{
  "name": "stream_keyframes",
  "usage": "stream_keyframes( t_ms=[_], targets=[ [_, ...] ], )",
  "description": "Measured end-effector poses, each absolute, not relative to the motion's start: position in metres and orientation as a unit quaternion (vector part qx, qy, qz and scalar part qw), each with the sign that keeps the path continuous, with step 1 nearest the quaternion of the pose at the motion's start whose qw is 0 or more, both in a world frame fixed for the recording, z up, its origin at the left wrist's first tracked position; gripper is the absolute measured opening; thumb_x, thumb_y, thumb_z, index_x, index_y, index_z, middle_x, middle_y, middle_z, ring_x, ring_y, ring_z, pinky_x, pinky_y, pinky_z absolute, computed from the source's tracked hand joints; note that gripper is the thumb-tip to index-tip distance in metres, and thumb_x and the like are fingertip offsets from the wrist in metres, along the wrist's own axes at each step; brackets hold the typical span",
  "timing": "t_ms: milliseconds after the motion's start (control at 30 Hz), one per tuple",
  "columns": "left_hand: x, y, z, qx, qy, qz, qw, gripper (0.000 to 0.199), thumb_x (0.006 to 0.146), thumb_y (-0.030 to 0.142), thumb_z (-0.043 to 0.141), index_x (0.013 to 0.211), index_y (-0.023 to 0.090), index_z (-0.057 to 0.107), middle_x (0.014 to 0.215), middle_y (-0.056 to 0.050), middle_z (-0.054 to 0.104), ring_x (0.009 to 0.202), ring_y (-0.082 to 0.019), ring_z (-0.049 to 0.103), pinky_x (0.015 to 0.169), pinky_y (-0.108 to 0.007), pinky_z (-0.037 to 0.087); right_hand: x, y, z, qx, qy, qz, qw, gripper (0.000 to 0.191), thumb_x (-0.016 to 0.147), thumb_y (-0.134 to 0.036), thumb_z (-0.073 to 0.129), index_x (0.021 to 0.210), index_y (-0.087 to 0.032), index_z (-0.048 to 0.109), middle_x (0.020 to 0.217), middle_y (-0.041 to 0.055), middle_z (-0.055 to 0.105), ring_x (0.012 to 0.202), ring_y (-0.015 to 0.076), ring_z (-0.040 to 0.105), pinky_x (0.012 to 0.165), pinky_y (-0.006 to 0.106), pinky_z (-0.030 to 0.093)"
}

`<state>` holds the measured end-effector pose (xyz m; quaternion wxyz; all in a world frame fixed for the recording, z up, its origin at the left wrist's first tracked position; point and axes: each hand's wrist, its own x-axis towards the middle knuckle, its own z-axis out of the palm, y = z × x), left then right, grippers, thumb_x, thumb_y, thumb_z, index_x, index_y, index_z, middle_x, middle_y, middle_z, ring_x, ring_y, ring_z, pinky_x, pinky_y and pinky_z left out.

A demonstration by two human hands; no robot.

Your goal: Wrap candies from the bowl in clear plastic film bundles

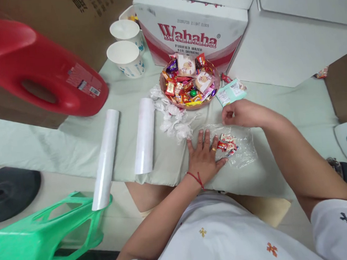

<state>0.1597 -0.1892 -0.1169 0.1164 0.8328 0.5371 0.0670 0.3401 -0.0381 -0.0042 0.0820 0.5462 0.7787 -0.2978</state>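
Observation:
A sheet of clear plastic film [244, 150] lies on the cloth-covered table in front of me. Several small red and white wrapped candies [228, 142] sit in a little pile on it. My left hand [203, 159], with a ring and a red string bracelet, rests flat with fingers spread over the film's left edge, beside the candies. At the film's upper edge, my right hand [240, 113] has its fingers curled in a pinch; what lies between them is hidden. Just above it is a light-green packet [230, 93]. Small tied plastic bundles [172, 118] lie left of the film.
A glass bowl [186, 105] heaped with candies stands before a white Wahaha carton [190, 33]. Two paper cups [126, 62] are beside it. Two white rolls [144, 136] lie to the left. There are a red jug [78, 85] and a green stool [21, 243].

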Motion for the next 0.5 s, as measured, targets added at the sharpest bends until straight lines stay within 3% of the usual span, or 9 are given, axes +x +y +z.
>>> stream_keyframes(
  t_ms=[100,200,500],
  targets=[
    [0.159,-0.189,-0.117,0.834,0.534,0.069,0.12,0.084,0.098,0.075,0.038,0.164,0.022,0.035,0.174,-0.018,0.021,0.162,-0.04,0.013,0.121,-0.08,0.013,0.327,-0.055,-0.023,0.542,0.777,-0.263,0.185,0.018,0.083,-0.034,0.068,0.094,-0.021,0.073,0.091,0.0064,0.076,0.079,0.0206,0.066,0.066,0.029,0.04],
    [0.159,-0.189,-0.117,0.834,0.535,0.068,0.119,0.084,0.098,0.074,0.038,0.164,0.022,0.036,0.174,-0.018,0.02,0.162,-0.04,0.013,0.121,-0.079,0.013,0.324,-0.071,-0.036,0.557,0.76,-0.243,0.232,0.024,0.084,-0.036,0.068,0.104,-0.022,0.071,0.101,0.0091,0.076,0.084,0.0232,0.067,0.062,0.03,0.037],
    [0.161,-0.189,-0.119,0.833,0.538,0.067,0.115,0.083,0.098,0.074,0.038,0.163,0.023,0.037,0.175,-0.016,0.02,0.162,-0.04,0.013,0.122,-0.079,0.012,0.352,-0.1,-0.045,0.546,0.79,-0.209,0.185,0.02,0.088,-0.033,0.065,0.104,-0.022,0.065,0.108,0.0095,0.072,0.088,0.0233,0.067,0.062,0.03,0.032]
  ],
)
